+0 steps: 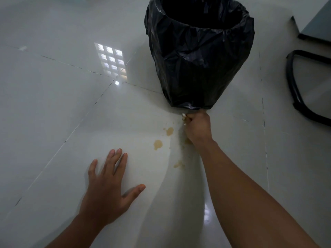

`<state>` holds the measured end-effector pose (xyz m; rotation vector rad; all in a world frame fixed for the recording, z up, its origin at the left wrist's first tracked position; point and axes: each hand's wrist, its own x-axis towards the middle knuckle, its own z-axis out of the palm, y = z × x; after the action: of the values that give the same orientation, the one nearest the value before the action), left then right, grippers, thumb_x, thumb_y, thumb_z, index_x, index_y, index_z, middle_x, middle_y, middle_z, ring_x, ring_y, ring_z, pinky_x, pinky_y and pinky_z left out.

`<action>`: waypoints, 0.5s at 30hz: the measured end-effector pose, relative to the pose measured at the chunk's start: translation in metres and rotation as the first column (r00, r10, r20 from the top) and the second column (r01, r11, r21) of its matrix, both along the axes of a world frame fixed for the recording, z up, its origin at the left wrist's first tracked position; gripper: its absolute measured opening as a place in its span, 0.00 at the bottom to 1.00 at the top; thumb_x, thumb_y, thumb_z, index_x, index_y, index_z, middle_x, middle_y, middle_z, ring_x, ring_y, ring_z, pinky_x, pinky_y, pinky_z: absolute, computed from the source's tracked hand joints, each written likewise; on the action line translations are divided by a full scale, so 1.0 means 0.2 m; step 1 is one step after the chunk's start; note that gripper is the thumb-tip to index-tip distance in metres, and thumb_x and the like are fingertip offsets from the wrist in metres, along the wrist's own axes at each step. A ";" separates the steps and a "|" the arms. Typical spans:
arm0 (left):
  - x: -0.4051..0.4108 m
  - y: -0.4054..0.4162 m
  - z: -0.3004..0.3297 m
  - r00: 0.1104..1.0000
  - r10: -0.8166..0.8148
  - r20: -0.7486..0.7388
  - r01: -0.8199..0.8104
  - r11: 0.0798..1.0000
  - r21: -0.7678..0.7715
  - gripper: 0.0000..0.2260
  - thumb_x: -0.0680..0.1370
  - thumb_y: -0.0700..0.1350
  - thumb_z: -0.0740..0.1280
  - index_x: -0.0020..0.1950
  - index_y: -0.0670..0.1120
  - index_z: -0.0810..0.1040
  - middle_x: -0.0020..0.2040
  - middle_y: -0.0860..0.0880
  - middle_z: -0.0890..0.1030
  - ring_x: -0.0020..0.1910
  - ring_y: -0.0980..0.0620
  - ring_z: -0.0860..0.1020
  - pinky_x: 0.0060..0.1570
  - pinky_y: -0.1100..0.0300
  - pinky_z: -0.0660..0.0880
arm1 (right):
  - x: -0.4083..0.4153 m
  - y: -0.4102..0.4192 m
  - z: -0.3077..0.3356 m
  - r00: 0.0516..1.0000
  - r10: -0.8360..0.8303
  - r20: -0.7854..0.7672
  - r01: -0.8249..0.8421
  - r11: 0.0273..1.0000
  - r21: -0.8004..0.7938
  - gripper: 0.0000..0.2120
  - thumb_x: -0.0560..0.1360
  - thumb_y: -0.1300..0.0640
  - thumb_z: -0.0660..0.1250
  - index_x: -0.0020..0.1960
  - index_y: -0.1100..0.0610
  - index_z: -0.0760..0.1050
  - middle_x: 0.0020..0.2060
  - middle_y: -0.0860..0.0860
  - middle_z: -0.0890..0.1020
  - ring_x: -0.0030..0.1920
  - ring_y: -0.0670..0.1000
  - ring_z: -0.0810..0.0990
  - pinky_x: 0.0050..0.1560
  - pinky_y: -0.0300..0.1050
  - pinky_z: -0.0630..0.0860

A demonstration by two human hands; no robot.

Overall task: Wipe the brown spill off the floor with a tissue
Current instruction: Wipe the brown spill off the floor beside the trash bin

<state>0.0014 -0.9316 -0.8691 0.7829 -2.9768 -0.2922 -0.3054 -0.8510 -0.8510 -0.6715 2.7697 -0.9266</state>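
The tissue (184,117) is balled in the right hand (198,127), fist closed around it, just before the black-lined bin (198,56). Brown spill (158,144) patches lie left of that fist. The left hand (107,187) rests flat, fingers spread, on the floor (53,104).

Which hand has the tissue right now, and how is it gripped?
The right hand is fisted around the balled tissue; only white bits show at the knuckles. The left hand lies flat, empty.
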 end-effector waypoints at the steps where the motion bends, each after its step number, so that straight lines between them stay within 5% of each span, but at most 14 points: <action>1: 0.00 0.00 0.00 1.000 -0.003 -0.003 0.003 1.000 -0.001 0.42 0.75 0.73 0.51 0.75 0.41 0.67 0.77 0.43 0.66 0.78 0.45 0.61 0.72 0.36 0.57 | 0.01 -0.03 0.00 0.999 0.042 0.006 -0.042 0.999 0.016 0.07 0.76 0.66 0.63 0.51 0.65 0.79 0.46 0.55 0.75 0.39 0.50 0.74 0.40 0.30 0.64; 4: 0.01 0.00 0.00 1.000 0.004 -0.012 -0.004 1.000 -0.006 0.42 0.75 0.73 0.51 0.75 0.41 0.67 0.77 0.43 0.66 0.78 0.45 0.62 0.72 0.35 0.58 | 0.09 -0.10 0.00 0.984 0.179 0.017 -0.179 0.984 -0.001 0.07 0.76 0.64 0.64 0.47 0.64 0.80 0.40 0.53 0.74 0.32 0.42 0.69 0.36 0.31 0.65; 7: 0.00 0.01 0.00 1.000 0.003 -0.017 -0.003 1.000 -0.005 0.42 0.75 0.73 0.51 0.75 0.41 0.68 0.77 0.43 0.66 0.78 0.45 0.62 0.72 0.35 0.58 | 0.15 -0.09 0.00 0.957 0.289 -0.010 -0.289 0.957 0.022 0.09 0.76 0.62 0.65 0.50 0.63 0.83 0.43 0.53 0.76 0.36 0.46 0.72 0.38 0.31 0.66; 11: 0.00 0.00 0.00 1.000 0.009 -0.014 -0.009 1.000 -0.008 0.42 0.75 0.73 0.51 0.75 0.41 0.68 0.77 0.43 0.66 0.78 0.45 0.62 0.72 0.34 0.58 | 0.11 -0.03 -0.02 0.991 0.078 -0.108 -0.075 0.997 0.024 0.09 0.76 0.68 0.63 0.46 0.66 0.82 0.47 0.58 0.78 0.39 0.51 0.75 0.38 0.31 0.63; 15: 0.00 0.00 0.00 1.000 0.013 -0.004 -0.013 1.000 -0.006 0.41 0.75 0.72 0.52 0.76 0.41 0.67 0.77 0.43 0.66 0.78 0.46 0.61 0.72 0.35 0.58 | 0.14 -0.11 0.00 0.977 0.178 -0.118 -0.166 0.980 0.107 0.10 0.74 0.72 0.61 0.46 0.68 0.81 0.47 0.64 0.80 0.46 0.61 0.79 0.45 0.46 0.74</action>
<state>0.0022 -0.9315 -0.8699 0.8001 -2.9664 -0.2834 -0.2774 -0.8737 -0.8512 -0.9676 2.7865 -0.7347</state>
